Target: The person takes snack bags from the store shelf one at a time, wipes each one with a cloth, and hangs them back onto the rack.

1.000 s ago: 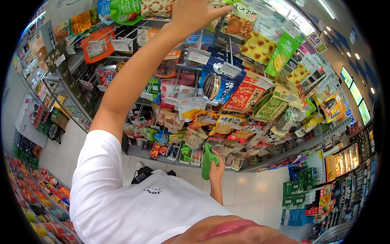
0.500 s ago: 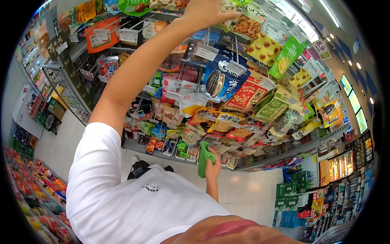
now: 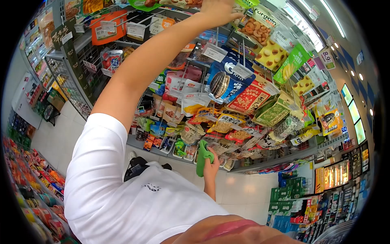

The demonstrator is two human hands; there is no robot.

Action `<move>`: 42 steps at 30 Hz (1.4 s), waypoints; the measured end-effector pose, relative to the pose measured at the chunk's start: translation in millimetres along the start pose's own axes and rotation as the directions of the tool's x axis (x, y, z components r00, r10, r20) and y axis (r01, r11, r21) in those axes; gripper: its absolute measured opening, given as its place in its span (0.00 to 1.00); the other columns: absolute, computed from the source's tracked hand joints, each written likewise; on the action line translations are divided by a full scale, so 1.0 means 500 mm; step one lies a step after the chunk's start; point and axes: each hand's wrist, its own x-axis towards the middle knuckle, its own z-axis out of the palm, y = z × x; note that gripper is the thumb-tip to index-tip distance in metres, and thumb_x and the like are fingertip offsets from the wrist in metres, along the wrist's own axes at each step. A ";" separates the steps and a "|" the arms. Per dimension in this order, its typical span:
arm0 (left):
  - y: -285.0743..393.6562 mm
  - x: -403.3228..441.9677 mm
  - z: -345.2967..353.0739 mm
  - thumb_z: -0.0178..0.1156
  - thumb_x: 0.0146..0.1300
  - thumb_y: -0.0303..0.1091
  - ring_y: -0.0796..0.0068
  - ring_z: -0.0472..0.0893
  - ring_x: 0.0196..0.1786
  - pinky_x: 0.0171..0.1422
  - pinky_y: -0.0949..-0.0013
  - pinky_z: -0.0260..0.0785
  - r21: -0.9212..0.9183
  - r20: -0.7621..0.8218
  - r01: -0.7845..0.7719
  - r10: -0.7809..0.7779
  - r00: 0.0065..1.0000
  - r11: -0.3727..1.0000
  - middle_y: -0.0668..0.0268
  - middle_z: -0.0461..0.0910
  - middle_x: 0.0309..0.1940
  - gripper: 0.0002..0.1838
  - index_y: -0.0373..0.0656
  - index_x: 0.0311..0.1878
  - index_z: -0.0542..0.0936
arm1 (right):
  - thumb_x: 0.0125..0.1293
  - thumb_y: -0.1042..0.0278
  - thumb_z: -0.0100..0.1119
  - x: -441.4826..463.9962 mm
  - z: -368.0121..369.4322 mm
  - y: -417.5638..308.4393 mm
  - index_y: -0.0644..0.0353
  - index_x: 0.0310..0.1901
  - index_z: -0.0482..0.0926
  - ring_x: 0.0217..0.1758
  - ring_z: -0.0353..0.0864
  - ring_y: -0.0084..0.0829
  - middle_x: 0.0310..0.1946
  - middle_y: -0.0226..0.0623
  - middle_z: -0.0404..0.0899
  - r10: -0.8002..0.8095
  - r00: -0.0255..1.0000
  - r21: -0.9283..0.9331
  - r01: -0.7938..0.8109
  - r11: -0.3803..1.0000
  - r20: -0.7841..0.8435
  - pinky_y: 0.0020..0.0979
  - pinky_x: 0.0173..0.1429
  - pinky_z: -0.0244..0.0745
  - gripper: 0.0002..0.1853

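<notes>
Green cloth [image 3: 201, 159] in right hand [image 3: 211, 164], floor [image 3: 239, 188] beside shelf edge [image 3: 138, 143]

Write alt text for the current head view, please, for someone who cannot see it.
A person's left hand is raised beside hanging snack bags in a shop, while the right hand holds a green cloth lower down. The person wears a white shirt.

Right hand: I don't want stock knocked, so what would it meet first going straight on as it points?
Holding the green cloth, the right hand would probably meet the lower snack packs first, though depth is unclear.
</notes>
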 end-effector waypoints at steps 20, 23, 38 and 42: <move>0.004 0.000 0.000 0.64 0.66 0.63 0.31 0.63 0.75 0.75 0.36 0.59 0.106 0.032 0.029 -0.033 0.999 0.994 0.34 0.61 0.72 0.45 0.55 0.80 0.62 | 0.62 0.81 0.52 0.001 0.004 -0.013 0.65 0.59 0.83 0.65 0.79 0.39 0.60 0.45 0.82 -0.046 0.999 -0.024 0.047 0.999 0.029 0.35 0.71 0.69 0.24; 0.033 0.006 -0.069 0.65 0.65 0.61 0.35 0.64 0.73 0.72 0.35 0.60 0.005 0.188 0.087 -0.086 0.978 0.996 0.36 0.63 0.70 0.43 0.52 0.78 0.65 | 0.60 0.82 0.51 0.000 0.010 -0.028 0.65 0.59 0.83 0.66 0.79 0.40 0.59 0.45 0.82 -0.033 0.999 -0.008 0.033 0.999 0.028 0.36 0.72 0.69 0.25; 0.093 0.009 -0.015 0.68 0.63 0.58 0.41 0.84 0.52 0.58 0.48 0.78 -0.221 0.318 0.035 0.038 0.947 0.975 0.41 0.84 0.49 0.37 0.29 0.58 0.77 | 0.60 0.81 0.52 -0.017 0.023 -0.009 0.63 0.59 0.83 0.68 0.77 0.42 0.61 0.45 0.82 -0.033 0.999 -0.020 0.034 0.999 0.041 0.38 0.75 0.66 0.25; 0.110 0.013 0.019 0.69 0.61 0.60 0.42 0.84 0.55 0.60 0.50 0.77 -0.279 0.323 0.163 -0.067 0.944 0.947 0.38 0.83 0.51 0.43 0.27 0.62 0.72 | 0.60 0.81 0.52 -0.026 0.018 -0.008 0.63 0.60 0.83 0.68 0.77 0.42 0.60 0.45 0.83 -0.009 1.000 -0.025 0.010 1.000 0.024 0.38 0.75 0.67 0.25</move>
